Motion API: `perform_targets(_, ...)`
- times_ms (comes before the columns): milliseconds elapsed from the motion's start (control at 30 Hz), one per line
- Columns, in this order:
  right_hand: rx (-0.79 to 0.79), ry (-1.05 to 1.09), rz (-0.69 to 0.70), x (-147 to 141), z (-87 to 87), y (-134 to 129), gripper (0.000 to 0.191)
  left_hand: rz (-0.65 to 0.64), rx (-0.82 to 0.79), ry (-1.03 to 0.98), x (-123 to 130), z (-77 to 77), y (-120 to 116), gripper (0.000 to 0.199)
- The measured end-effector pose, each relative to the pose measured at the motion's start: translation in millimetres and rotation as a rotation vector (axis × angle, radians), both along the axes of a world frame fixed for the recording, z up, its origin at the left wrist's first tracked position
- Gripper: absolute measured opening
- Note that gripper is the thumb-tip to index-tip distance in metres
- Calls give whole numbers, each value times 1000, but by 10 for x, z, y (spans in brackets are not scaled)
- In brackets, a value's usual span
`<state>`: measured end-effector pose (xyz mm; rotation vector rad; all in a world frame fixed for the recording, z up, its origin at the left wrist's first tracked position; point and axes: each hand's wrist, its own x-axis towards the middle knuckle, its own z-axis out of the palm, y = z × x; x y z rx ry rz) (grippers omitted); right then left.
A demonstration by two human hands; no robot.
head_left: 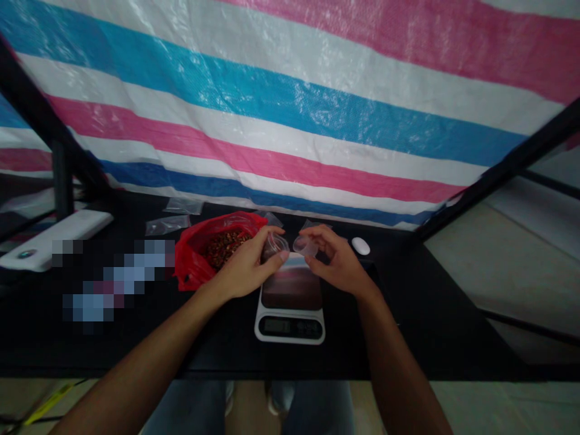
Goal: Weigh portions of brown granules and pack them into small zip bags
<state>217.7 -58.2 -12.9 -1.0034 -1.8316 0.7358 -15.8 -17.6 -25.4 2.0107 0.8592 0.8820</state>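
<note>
My left hand (247,266) is closed around a small clear plastic bag (275,243), whose mouth gapes toward the right. What the bag contains is hard to make out. Facing it, my right hand (338,258) grips a small clear plastic cup (304,246), tilted with its opening toward the bag. A narrow gap separates cup and bag. Both hands are above the far end of a white kitchen scale (290,323) with a shiny dark top. Just left of my left hand, a red plastic bag (188,257) lies open, with many small brown pieces (224,248) inside.
Flat clear plastic bags (167,225) lie at the back of the black table (430,308). A white oval object (360,246) is right of my right hand. At far left rests a long white device (57,238). A striped plastic sheet (272,109) hangs behind the table.
</note>
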Motion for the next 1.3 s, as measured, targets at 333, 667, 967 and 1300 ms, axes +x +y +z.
perform_targets(333,-55,-339,10,2,-23,-9,47,-73,-171,-312,46,-55,72,31)
perform_targets(667,89,-18,-121,-141,51,-4,19,-67,-277,-435,96,47,15,35)
perform_targets(967,75,38,-218,-189,-21,12,25,49,-303,-514,89,92,16,43)
perform_targets(1300,127,95,-211,-261,8,-23,22,89,-276,-559,99,144,-39,37)
